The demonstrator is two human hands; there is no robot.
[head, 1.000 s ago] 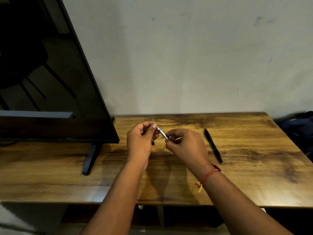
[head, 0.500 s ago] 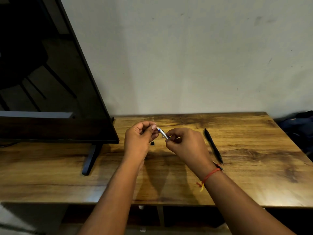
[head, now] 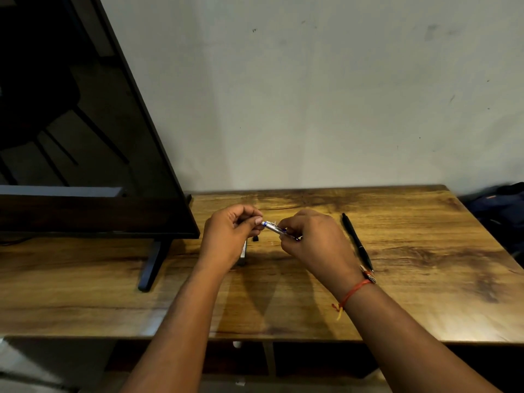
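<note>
Above the middle of the wooden table (head: pixel 312 307) both hands hold one small silver and blue pen part (head: pixel 274 227). My left hand (head: pixel 226 236) pinches its left end with thumb and fingers. My right hand (head: pixel 314 242) grips its right end, which the fingers hide. A slim silvery piece (head: pixel 243 252) shows under my left hand; whether that hand holds it I cannot tell. A tiny black piece (head: pixel 255 238) lies on the table just below the hands.
A black pen (head: pixel 356 241) lies on the table to the right of my right hand. A large dark screen (head: pixel 71 137) on a stand (head: pixel 151 265) fills the left side. A dark bag (head: pixel 502 211) sits past the table's right edge.
The hands stay together on the pen part with only slight shifts. A slim silvery piece now shows below my left hand.
</note>
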